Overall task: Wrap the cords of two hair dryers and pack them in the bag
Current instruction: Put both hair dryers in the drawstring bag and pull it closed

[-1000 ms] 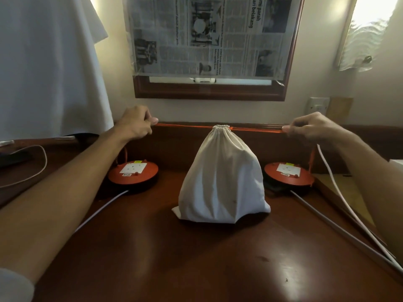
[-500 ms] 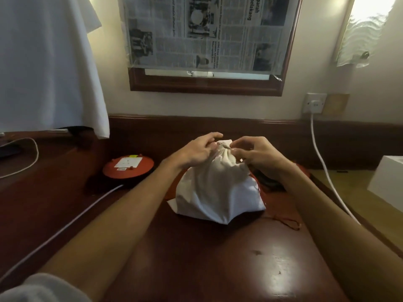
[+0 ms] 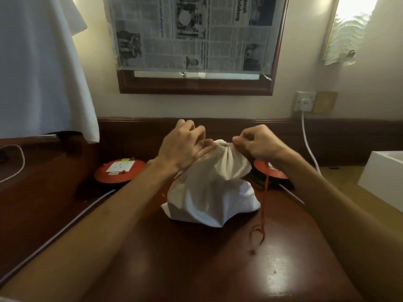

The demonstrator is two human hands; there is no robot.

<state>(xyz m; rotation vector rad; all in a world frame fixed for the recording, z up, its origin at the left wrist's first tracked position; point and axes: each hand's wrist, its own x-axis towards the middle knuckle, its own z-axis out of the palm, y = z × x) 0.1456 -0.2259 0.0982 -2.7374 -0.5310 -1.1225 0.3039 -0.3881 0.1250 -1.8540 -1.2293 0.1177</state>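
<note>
Moved: both hands, spread wide w/ the red cord stretched taut between them 1 s back, are now in at the bag neck; cord gone slack.
Left hand [image 3: 182, 147]: at left side of the gathered neck, fingers curled onto the cloth; looks like a pinch on the fabric or cord there, exact hold hidden by the knuckles.
Right hand [image 3: 259, 143]: at right side of neck, fingertips pinching the drawstring [image 3: 264, 201] where it leaves the hem.
Drawstring: red, hangs from right hand down past the bag's right flank, loose end coiled on the tabletop [image 3: 218, 269]. Left-side strand mostly hidden under the wrist.
Bag [image 3: 209, 192]: white cloth, upright at mid tabletop, mouth cinched into pleats, body bulging.
Hair dryers: not visible; prob. inside the bag, judging by bulge. Cannot confirm count or cord wrap.
Meaning: cinch pull looks done; hands now seem to be working a knot or tidying the neck. Task near its end, by my read.
Next needs: cross the strands close to the neck w/o letting the pleats reopen.
Risk: slack may let the mouth ease open.
Around: two red discs, one left [image 3: 120, 170], one right [image 3: 273, 170] partly behind bag; white cable [image 3: 309, 149] from wall socket [image 3: 304, 102]; newspaper [image 3: 192, 33] over framed panel; white cloth [image 3: 41, 68] hanging at left; white box [image 3: 383, 179] at right edge.
</note>
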